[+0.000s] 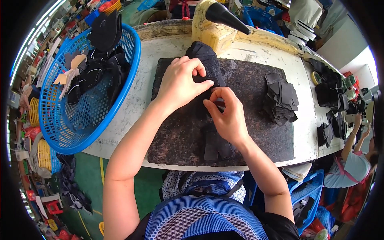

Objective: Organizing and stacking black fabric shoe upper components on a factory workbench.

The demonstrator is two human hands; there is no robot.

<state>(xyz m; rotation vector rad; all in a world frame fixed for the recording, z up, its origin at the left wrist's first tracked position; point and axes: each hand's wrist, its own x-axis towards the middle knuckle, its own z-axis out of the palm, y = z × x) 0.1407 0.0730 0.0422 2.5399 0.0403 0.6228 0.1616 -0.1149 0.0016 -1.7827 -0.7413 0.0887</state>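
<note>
My left hand [181, 82] is closed in a pinch, thumb and forefinger on the edge of a black fabric piece [214, 73] over the dark mat. Just below and to the right, my right hand [230, 116] pinches the same dark material with thumb and fingertips; its exact edge blends into the mat. Bunched black cloth [200, 50] lies beyond my left hand. Under my right wrist, several flat black cut pieces [216, 146] rest near the mat's front edge. A loose stack of black cut pieces [281, 98] sits on the right of the mat.
The dark speckled mat [256, 140] covers the middle of the white worktable [112, 132]. A blue basket [134, 80] of black parts stands at left. Beyond the mat rises a yellowish machine post with a black cone [228, 18]. Another person [348, 168] works at far right.
</note>
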